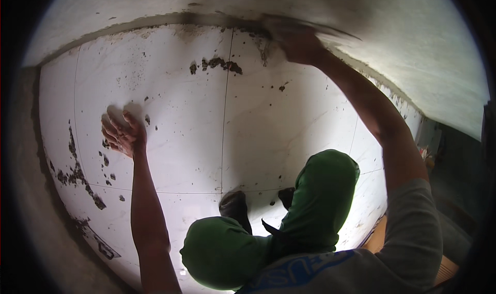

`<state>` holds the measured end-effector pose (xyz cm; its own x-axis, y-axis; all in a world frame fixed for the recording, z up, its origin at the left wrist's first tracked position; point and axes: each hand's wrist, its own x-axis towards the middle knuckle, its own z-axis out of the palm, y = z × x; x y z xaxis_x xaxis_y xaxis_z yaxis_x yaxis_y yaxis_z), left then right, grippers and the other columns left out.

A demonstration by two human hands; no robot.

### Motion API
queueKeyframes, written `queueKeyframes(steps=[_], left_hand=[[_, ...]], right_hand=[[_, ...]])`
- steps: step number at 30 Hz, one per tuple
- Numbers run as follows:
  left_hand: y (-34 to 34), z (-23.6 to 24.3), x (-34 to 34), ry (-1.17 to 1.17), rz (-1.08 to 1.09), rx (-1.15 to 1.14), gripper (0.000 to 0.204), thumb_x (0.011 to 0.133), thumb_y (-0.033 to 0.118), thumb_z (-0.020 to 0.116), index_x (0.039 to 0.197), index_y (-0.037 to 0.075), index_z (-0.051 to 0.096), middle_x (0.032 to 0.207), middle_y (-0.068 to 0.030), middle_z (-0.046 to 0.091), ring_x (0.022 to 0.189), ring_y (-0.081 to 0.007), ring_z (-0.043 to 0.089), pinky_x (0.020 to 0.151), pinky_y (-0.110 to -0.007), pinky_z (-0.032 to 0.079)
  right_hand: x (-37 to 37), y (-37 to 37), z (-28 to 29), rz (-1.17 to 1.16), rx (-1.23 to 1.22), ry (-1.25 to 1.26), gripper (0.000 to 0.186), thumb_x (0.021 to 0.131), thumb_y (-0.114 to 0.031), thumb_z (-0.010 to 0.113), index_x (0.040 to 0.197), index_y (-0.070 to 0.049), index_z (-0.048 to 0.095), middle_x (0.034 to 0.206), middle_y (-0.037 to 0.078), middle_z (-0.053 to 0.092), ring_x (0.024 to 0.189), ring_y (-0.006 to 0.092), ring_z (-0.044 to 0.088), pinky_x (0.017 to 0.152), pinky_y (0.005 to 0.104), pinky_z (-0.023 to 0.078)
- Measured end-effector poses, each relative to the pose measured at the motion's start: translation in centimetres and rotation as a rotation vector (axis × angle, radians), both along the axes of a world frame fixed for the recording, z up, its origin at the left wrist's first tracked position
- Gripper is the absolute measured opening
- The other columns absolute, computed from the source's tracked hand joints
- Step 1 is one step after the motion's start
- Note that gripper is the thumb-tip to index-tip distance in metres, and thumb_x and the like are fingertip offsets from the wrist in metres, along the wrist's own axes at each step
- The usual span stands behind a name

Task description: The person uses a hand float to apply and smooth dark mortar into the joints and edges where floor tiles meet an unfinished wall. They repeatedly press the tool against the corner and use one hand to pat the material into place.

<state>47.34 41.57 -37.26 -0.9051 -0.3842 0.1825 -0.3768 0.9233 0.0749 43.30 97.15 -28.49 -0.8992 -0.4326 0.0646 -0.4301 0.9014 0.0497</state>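
Observation:
My left hand (124,133) lies with fingers spread on the white tiled floor (175,103), beside a few small dark mortar crumbs. Up at the far side, my right hand (300,45) is closed around a flat trowel (333,32), whose long thin blade is blurred. The blade is against or very near the base of the grey plastered wall (356,12); its handle is hidden by my fingers. Dark wet mortar clumps (222,65) lie on the tiles to the left of the right hand.
More mortar lumps (77,172) are scattered along the left edge, near a small dark frame-shaped object (106,250) that I cannot make out. My green-trousered knees (325,196) and dark shoe (235,209) take up the near middle. Brown cardboard (378,235) lies at the lower right.

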Motion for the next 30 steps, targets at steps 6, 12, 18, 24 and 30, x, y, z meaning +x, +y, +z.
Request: queueKeyframes(steps=[6, 12, 18, 24, 30], left_hand=[[0.6, -1.7, -0.8, 0.049, 0.024, -0.001, 0.077, 0.106, 0.072, 0.033, 0.167, 0.024, 0.035, 0.173, -0.0113, 0.030, 0.160, -0.0343, 0.025, 0.125, -0.062, 0.025], [0.8, -1.5, -1.0, -0.025, 0.021, 0.002, 0.080, 0.106, 0.073, 0.032, 0.168, 0.023, 0.033, 0.174, -0.0104, 0.027, 0.161, -0.0325, 0.022, 0.126, -0.060, 0.023], [1.0, -1.2, -0.7, 0.002, -0.023, 0.040, 0.079, 0.105, 0.072, 0.033, 0.169, 0.025, 0.032, 0.174, -0.0100, 0.030, 0.161, -0.0329, 0.025, 0.126, -0.060, 0.022], [1.3, -0.7, -0.6, -0.013, -0.009, 0.039, 0.077, 0.105, 0.069, 0.034, 0.168, 0.025, 0.033, 0.173, -0.0109, 0.032, 0.160, -0.0328, 0.026, 0.125, -0.060, 0.024], [2.4, -0.8, -0.8, 0.020, -0.014, 0.016, 0.075, 0.105, 0.070, 0.031, 0.166, 0.026, 0.036, 0.171, -0.0121, 0.032, 0.157, -0.0373, 0.028, 0.123, -0.061, 0.027]], right_hand=[[7.4, 11.8, 8.3, -0.110, 0.289, -0.171, 0.048, 0.086, -0.017, 0.078, 0.132, -0.009, 0.067, 0.136, 0.010, 0.069, 0.111, 0.0236, 0.073, 0.088, 0.0414, 0.060], [-3.5, -5.3, 4.8, 0.105, -0.174, 0.238, 0.040, 0.091, -0.021, 0.076, 0.129, -0.011, 0.067, 0.127, 0.012, 0.072, 0.116, 0.0325, 0.071, 0.098, 0.0471, 0.058], [-3.0, -5.9, -0.2, -0.004, -0.173, 0.092, 0.044, 0.093, -0.019, 0.075, 0.135, -0.011, 0.064, 0.127, 0.012, 0.071, 0.118, 0.0336, 0.069, 0.102, 0.0479, 0.057], [6.2, 11.2, 1.8, 0.115, 0.784, -0.281, 0.069, 0.098, -0.026, 0.060, 0.164, -0.018, 0.040, 0.156, 0.009, 0.059, 0.134, 0.0233, 0.065, 0.087, 0.0422, 0.063], [13.0, 17.8, 6.3, -0.101, 0.193, -0.093, 0.039, 0.095, -0.015, 0.070, 0.132, -0.005, 0.064, 0.122, 0.013, 0.072, 0.094, 0.0243, 0.071, 0.081, 0.0389, 0.060]])
